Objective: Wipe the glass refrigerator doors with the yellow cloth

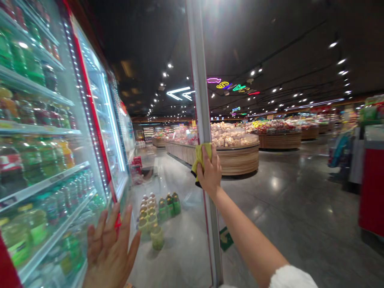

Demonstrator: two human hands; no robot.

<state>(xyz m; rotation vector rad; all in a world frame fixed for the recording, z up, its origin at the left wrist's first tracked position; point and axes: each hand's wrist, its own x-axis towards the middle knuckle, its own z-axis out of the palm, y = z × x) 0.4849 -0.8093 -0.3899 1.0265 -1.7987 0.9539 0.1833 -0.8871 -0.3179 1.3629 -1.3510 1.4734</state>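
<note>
From the head view, the right hand [211,170] presses a yellow cloth [200,163] against the metal frame [200,92] of a glass cooler door, fingers closed over the cloth. The left hand [109,250] is open, fingers spread, at the glass, near shelved bottled drinks [33,160].

Supermarket floor; glass-door drinks coolers [60,120]; round wooden display counters [240,162]; neon signs [231,85]
</note>
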